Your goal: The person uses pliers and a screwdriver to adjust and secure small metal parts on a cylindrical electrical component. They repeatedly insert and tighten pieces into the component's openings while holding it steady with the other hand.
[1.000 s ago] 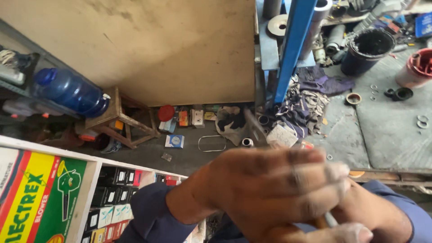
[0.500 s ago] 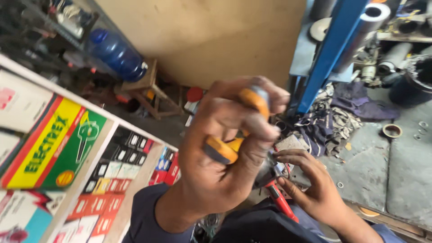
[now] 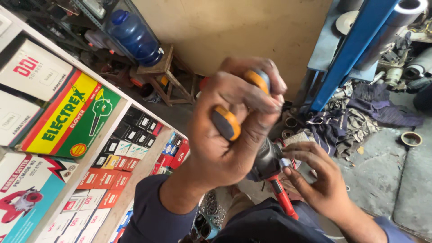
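Left hand [image 3: 234, 130] is closed in a tight fist around the orange and grey handle of a screwdriver [image 3: 227, 121], near the middle of the view; the handle sticks out above and below the fingers, and the shaft is hidden behind the fist. Right hand [image 3: 317, 177], at 4 o'clock from the left one, is half open; its fingertips touch a dark grey motor part [image 3: 267, 162] that sits just under the left fist; I cannot tell if it grips the part firmly. At 6 o'clock from this part, a red handle [image 3: 282, 198] points down to the person's lap. At 9 o'clock stands a shelf [image 3: 96, 146] with boxes [image 3: 67, 119] in green, white, red and black. At 11 o'clock a blue bottle [image 3: 135, 36] rests over a wooden stool [image 3: 164, 76]; at 2 o'clock a blue post [image 3: 355, 45] rises, with rags [image 3: 355, 117] on the floor below it.
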